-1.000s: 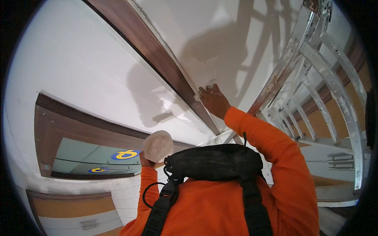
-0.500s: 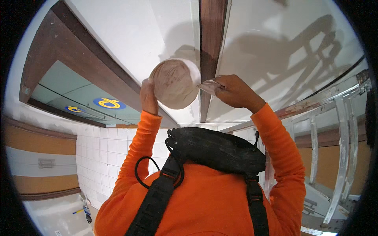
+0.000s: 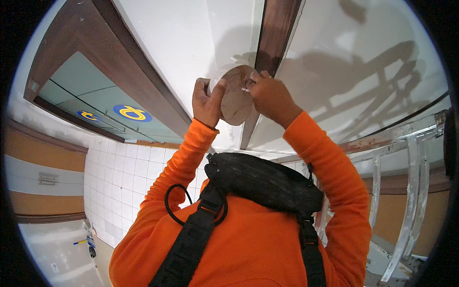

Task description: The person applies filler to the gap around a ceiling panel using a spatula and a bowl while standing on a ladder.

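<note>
A round white tub (image 3: 234, 106) is held up in front of me, tilted, its brownish-grey inside smeared with pale paste. My left hand (image 3: 208, 102) is closed on the tub's left side, thumb at the rim. At the tub's right rim, my right hand (image 3: 273, 95) is closed around a small flat scraper. Most of the scraper is hidden by the fingers now, with only a pale bit showing over the tub. Behind the tub stands a white wall panel (image 3: 186, 38) beside a dark brown wooden strip (image 3: 279, 31).
At the right is a paint-spattered metal ladder (image 3: 411, 201). A brown-framed glass panel (image 3: 76, 79) with blue and yellow round stickers is at the left. White tiles (image 3: 112, 186) cover the floor below. A black bag (image 3: 263, 182) hangs across my chest.
Both hands and the tub have moved slightly to the right and up. The tub has tilted, and the right hand has come in over its rim with the scraper.
</note>
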`<action>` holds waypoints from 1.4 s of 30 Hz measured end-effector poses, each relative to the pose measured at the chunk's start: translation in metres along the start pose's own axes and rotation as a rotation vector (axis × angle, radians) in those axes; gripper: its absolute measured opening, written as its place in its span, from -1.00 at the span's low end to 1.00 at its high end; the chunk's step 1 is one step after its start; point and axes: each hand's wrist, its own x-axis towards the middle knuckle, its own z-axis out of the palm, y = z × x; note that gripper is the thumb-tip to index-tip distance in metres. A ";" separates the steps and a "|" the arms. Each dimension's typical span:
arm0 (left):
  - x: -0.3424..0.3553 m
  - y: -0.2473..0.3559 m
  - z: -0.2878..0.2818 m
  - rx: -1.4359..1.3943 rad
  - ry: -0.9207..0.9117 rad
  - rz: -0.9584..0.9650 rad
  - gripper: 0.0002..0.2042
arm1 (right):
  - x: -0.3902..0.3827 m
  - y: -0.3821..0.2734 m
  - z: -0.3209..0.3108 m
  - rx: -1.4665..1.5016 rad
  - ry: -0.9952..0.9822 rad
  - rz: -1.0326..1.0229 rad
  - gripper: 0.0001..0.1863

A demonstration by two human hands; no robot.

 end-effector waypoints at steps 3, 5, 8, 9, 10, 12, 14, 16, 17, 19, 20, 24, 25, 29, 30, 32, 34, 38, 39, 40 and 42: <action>0.002 -0.011 -0.004 0.017 0.013 0.020 -0.70 | -0.004 -0.010 0.013 -0.006 -0.051 -0.033 -0.79; 0.004 -0.015 -0.004 -0.021 0.043 0.035 -0.72 | -0.007 -0.018 0.020 0.046 -0.136 -0.008 -0.79; 0.003 -0.015 -0.001 -0.063 0.086 0.090 -0.77 | -0.008 -0.023 0.029 0.227 -0.220 0.037 -0.80; 0.003 -0.014 0.001 -0.063 0.104 0.131 -0.79 | -0.009 -0.022 0.031 0.357 -0.218 0.054 -0.81; 0.002 -0.016 0.001 -0.060 0.102 0.130 -0.79 | -0.007 -0.022 0.025 0.360 -0.217 0.055 -0.81; 0.001 -0.021 -0.004 -0.136 0.178 0.176 -0.75 | 0.006 -0.021 0.011 0.799 -0.464 0.274 -0.81; -0.001 -0.010 -0.006 -0.014 0.164 0.190 -0.75 | 0.009 -0.009 0.020 1.038 -0.514 0.363 -0.83; -0.004 -0.006 -0.008 0.112 0.160 0.207 -0.75 | 0.004 0.002 0.023 1.085 -0.421 0.096 -0.86; -0.005 -0.006 -0.006 0.066 0.142 0.186 -0.77 | -0.004 0.010 0.036 1.087 -0.407 0.100 -0.86; 0.000 -0.016 -0.003 0.010 0.099 0.182 -0.79 | -0.017 0.030 0.065 1.304 -0.210 0.016 -0.82; 0.006 -0.023 -0.017 0.118 0.121 0.301 -0.77 | -0.012 0.027 0.057 1.372 -0.149 -0.042 -0.81; 0.031 -0.037 -0.061 -0.388 0.182 0.042 -0.60 | -0.033 0.022 0.002 2.343 -0.087 0.458 -0.71; 0.039 -0.024 -0.074 -0.471 0.192 0.000 -0.52 | -0.038 0.026 -0.005 2.354 0.105 0.454 -0.70; 0.069 0.037 -0.166 -0.487 0.281 0.080 -0.25 | -0.052 0.054 -0.017 1.675 0.699 0.536 -0.63; 0.082 0.061 -0.187 -0.438 0.356 0.099 -0.27 | -0.053 0.054 -0.029 1.662 0.733 0.550 -0.63; 0.109 0.093 -0.223 -0.280 0.518 0.349 -0.34 | -0.049 0.048 -0.049 0.964 0.978 0.786 -0.59; 0.155 0.124 -0.265 -0.113 0.595 0.601 -0.34 | -0.039 0.059 -0.056 0.593 1.023 0.738 -0.58; 0.254 0.190 -0.359 -0.212 0.563 0.589 -0.36 | 0.003 0.070 -0.072 0.149 1.094 0.567 -0.50; 0.278 0.198 -0.383 -0.251 0.515 0.548 -0.37 | 0.012 0.069 -0.077 0.130 1.099 0.563 -0.48; 0.299 0.209 -0.406 -0.284 0.460 0.509 -0.38 | 0.020 0.068 -0.077 0.106 1.061 0.587 -0.44; 0.324 0.221 -0.431 -0.301 0.398 0.458 -0.39 | 0.036 0.063 -0.063 0.046 1.008 0.639 -0.42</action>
